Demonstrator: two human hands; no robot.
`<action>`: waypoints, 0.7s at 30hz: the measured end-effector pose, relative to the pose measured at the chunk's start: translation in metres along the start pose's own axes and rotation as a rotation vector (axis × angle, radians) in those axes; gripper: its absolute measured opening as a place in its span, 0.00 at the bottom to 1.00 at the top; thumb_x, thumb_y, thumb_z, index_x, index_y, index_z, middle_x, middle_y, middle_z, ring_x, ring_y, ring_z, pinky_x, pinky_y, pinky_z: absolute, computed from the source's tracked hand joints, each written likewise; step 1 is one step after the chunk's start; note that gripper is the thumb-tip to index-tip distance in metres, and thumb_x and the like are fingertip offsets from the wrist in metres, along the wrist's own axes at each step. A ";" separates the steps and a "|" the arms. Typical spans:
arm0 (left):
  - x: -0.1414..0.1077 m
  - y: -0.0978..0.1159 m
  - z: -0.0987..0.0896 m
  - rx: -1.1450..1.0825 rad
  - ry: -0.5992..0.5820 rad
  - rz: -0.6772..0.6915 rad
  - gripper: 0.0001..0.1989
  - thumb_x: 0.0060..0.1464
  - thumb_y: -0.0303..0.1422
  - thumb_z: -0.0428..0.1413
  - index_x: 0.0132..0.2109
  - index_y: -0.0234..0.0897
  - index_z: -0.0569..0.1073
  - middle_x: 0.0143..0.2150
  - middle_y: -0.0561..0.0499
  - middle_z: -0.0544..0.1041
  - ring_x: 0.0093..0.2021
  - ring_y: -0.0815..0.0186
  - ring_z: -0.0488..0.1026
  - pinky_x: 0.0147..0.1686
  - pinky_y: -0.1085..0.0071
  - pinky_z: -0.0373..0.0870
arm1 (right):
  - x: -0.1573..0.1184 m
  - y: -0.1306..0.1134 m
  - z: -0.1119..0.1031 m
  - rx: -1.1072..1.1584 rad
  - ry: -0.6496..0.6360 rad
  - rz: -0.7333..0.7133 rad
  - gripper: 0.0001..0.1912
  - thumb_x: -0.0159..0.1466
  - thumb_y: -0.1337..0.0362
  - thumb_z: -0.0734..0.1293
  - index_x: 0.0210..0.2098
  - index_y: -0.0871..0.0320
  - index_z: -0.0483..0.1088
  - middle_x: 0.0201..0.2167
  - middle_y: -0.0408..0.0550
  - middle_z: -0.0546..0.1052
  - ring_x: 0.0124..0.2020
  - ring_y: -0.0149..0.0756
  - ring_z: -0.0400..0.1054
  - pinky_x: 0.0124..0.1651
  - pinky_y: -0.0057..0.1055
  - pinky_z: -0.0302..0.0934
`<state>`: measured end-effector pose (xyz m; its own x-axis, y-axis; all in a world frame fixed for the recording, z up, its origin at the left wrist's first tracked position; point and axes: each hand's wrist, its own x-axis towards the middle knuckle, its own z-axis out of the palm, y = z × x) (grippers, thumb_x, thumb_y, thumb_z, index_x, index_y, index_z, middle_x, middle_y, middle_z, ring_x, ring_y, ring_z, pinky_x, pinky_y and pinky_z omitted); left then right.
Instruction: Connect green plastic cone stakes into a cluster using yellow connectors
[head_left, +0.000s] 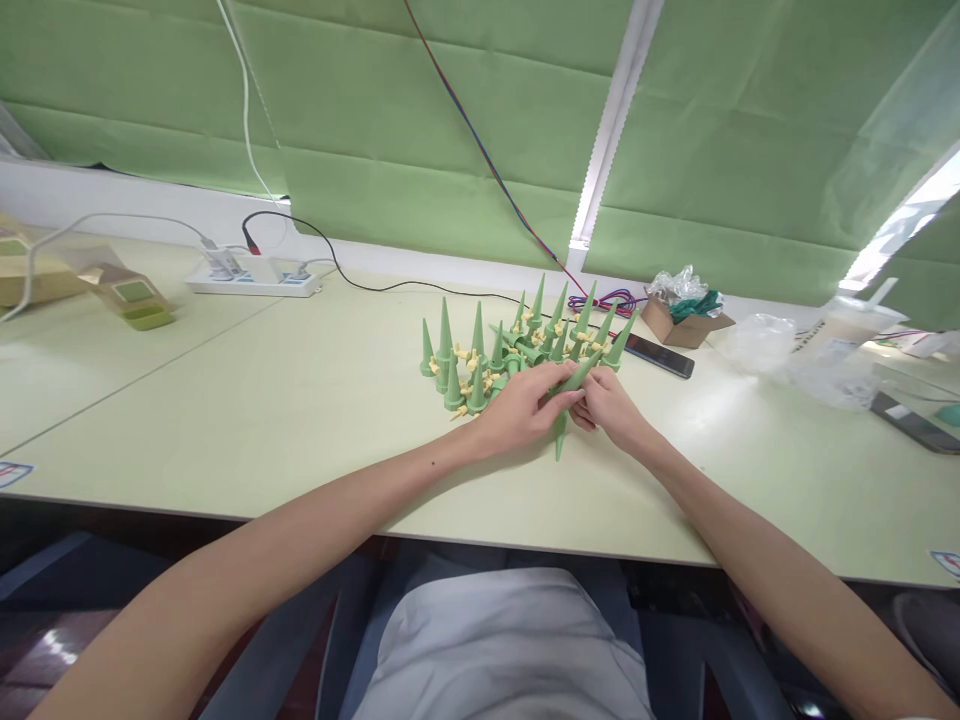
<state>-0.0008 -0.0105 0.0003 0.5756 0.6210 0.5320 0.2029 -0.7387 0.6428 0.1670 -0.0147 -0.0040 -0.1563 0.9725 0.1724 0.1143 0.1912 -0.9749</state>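
Note:
My left hand point(529, 402) pinches a green plastic cone point(583, 372) between thumb and fingers. Close against it, my right hand point(606, 405) has its fingers curled at the lower end of that cone; what they grip there is hidden. Below the hands, another slim green cone point(560, 438) points toward me on the table. Behind and left of my hands stand several upright green cones point(445, 335) with small yellow pieces point(478, 360) around them. A few cones lie on their sides in the middle of the group, partly covered by my left hand.
A black phone point(660, 355) lies right of the cones, near a small cardboard box point(686, 318) with plastic and green material inside. A drink cup point(844, 335) stands farther right, beside another phone point(915, 422). A power strip point(255, 284) and cables run along the back left.

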 end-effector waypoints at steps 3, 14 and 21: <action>0.001 0.003 0.001 -0.073 0.035 -0.080 0.14 0.68 0.40 0.50 0.35 0.38 0.68 0.30 0.52 0.68 0.29 0.68 0.62 0.30 0.71 0.57 | 0.000 0.000 0.001 0.001 0.019 0.002 0.31 0.64 0.45 0.67 0.14 0.53 0.52 0.09 0.35 0.51 0.09 0.24 0.47 0.12 0.26 0.45; 0.004 0.007 -0.002 -0.392 -0.016 -0.313 0.21 0.65 0.48 0.54 0.30 0.39 0.61 0.25 0.57 0.62 0.18 0.73 0.66 0.20 0.73 0.60 | 0.001 0.007 0.000 -0.066 0.052 -0.050 0.34 0.64 0.42 0.66 0.13 0.52 0.49 0.08 0.35 0.51 0.09 0.23 0.46 0.13 0.27 0.41; 0.006 0.007 -0.005 -0.471 -0.047 -0.381 0.20 0.65 0.49 0.55 0.33 0.37 0.65 0.21 0.58 0.66 0.17 0.72 0.67 0.20 0.74 0.62 | 0.000 0.005 0.003 -0.028 0.047 -0.033 0.33 0.63 0.41 0.67 0.14 0.53 0.51 0.08 0.35 0.51 0.10 0.23 0.46 0.13 0.27 0.39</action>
<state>-0.0001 -0.0104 0.0103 0.5680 0.7988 0.1983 0.0351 -0.2642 0.9638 0.1643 -0.0142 -0.0096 -0.1139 0.9706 0.2119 0.1368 0.2266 -0.9643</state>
